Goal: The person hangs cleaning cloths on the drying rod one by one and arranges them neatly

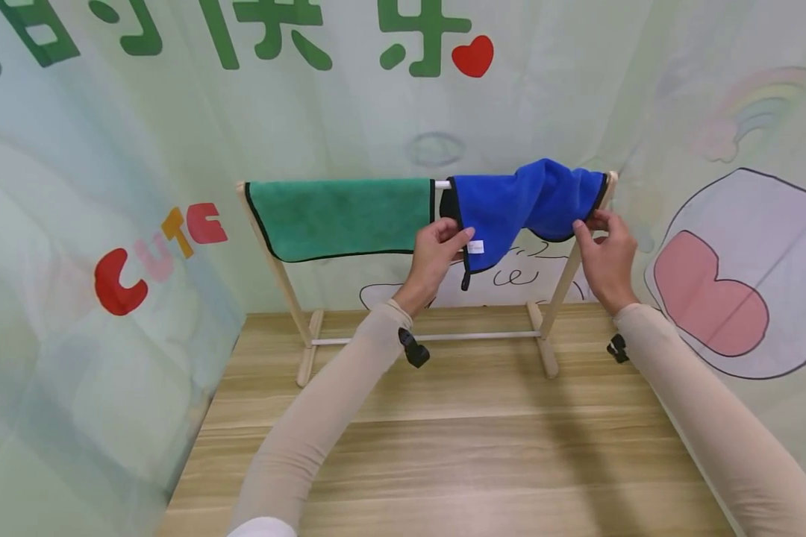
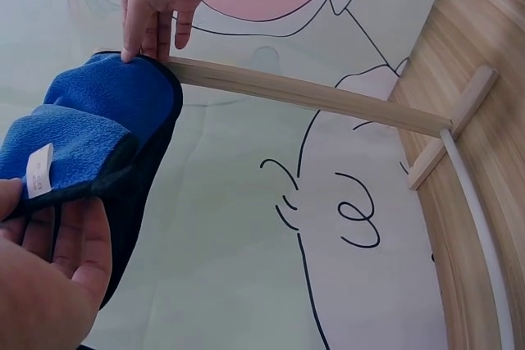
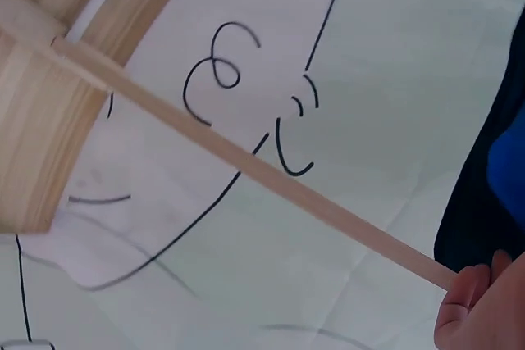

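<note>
A blue towel with black edging hangs over the top bar of a wooden drying rack, bunched up near its right end. My left hand pinches its left edge beside a small white label. At the towel's lower right corner, my right hand pinches the edge close to the rack's right post. A green towel with the same black edging lies flat over the left part of the bar. In the right wrist view, only part of the right hand and the dark edge show.
The rack stands on a wood-grain tabletop, its feet near the back. A white lower rail joins its two sides. Behind and at both sides hangs a printed curtain with green characters, hearts and a rainbow.
</note>
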{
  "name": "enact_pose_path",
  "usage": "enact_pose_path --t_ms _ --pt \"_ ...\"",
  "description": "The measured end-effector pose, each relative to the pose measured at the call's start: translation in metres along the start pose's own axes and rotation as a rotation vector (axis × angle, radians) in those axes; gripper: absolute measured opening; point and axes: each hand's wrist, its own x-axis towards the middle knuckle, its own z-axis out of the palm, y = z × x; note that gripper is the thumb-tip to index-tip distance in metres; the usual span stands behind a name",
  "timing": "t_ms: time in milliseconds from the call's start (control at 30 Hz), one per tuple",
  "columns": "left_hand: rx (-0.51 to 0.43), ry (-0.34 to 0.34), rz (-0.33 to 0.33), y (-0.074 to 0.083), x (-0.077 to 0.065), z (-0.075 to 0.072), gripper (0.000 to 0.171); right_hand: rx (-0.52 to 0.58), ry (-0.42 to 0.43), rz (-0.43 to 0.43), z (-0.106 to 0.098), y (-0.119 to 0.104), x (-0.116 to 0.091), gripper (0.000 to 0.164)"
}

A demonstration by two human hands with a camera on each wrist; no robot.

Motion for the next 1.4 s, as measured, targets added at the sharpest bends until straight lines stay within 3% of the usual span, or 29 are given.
enact_pose_path --t_ms 233,667,867,1133,1400 --pt "0.033 0.011 -0.005 0.004 -0.001 -0.004 0.019 0.166 0.004 0.151 -0.003 -0.001 0.008 0.036" --pt "0.086 0.05 0.031 0.023 0.005 -0.021 0.02 0.508 0.036 0.215 -0.03 -0.01 0.02 0.008" --pt "0.096 0.073 0.064 0.033 0.006 -0.028 0.021 0.555 0.049 0.245 -0.042 -0.012 0.028 0.011" --pt "0.12 0.096 0.089 0.034 0.006 -0.037 0.022 0.571 -0.02 0.286 -0.054 -0.014 0.028 0.008" --pt "0.142 0.086 0.029 0.041 0.01 -0.039 0.026 0.48 -0.129 0.267 -0.052 -0.018 0.033 0.006"
